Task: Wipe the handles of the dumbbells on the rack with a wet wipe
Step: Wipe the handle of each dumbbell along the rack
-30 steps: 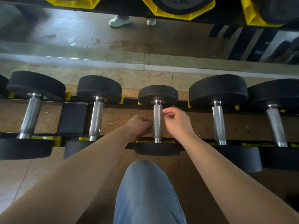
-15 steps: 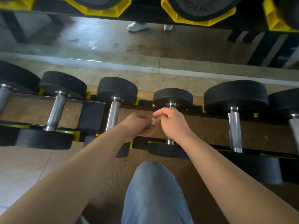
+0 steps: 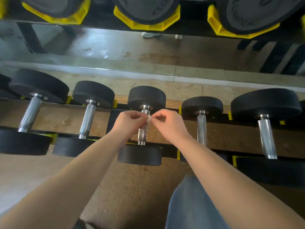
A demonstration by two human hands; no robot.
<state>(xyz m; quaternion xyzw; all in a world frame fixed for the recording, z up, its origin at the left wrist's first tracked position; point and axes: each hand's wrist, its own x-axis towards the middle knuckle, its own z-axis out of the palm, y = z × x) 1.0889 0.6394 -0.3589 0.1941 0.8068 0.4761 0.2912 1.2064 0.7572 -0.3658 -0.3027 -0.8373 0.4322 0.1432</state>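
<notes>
Several black dumbbells with chrome handles lie across the low rack (image 3: 168,152). My left hand (image 3: 130,121) and my right hand (image 3: 166,121) meet above the handle (image 3: 142,134) of the middle dumbbell. Both pinch a small crumpled white wet wipe (image 3: 149,119) between their fingertips, just above the upper part of that handle. The hands hide the upper stretch of the handle. More handles lie to the left (image 3: 86,119) and to the right (image 3: 201,128).
A mirror wall (image 3: 148,52) runs behind the rack. An upper rack tier with large black dumbbells in yellow cradles (image 3: 146,22) overhangs at the top. My knee in blue jeans (image 3: 191,202) is at the bottom, over brown flooring.
The view has shifted left along the rack. Both hands have moved from the smaller dumbbell to above the handle of the one to its left, still pinching the wipe between them.
</notes>
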